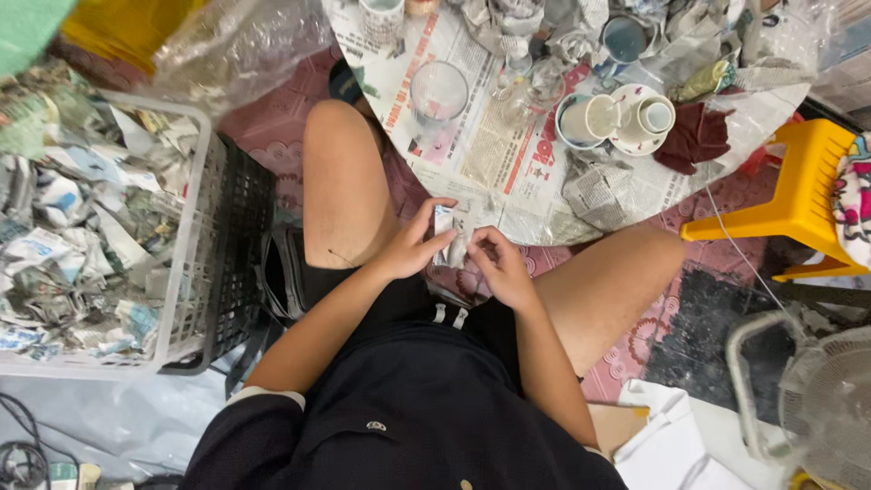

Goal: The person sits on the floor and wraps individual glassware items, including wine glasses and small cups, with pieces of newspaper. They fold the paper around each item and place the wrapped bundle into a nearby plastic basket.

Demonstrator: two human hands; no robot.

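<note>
Both hands pinch one small object wrapped in crumpled newspaper point(451, 238): the left hand point(413, 247) closes thumb and fingers on its left side, and the right hand point(502, 266) curls its fingers around the right side, so the bundle sits clasped between them above the lap, just in front of the near edge of the low round table covered in newspaper sheets point(508, 172). What lies inside the wrap is hidden. Judging by the small ceramic cups point(655, 115) and the clear drinking glass point(438, 92) on the table, the contents are probably light but breakable, and the paper skin is soft, thin and easy to tear. It seems best held with a gentle, even squeeze around its middle, with fingertips kept on the folded paper ends so the wrap does not spring open. To the person's left stands a white plastic lattice basket point(186, 272) full of similar newspaper bundles; a yellow plastic stool point(803, 195) stands to the right.
</note>
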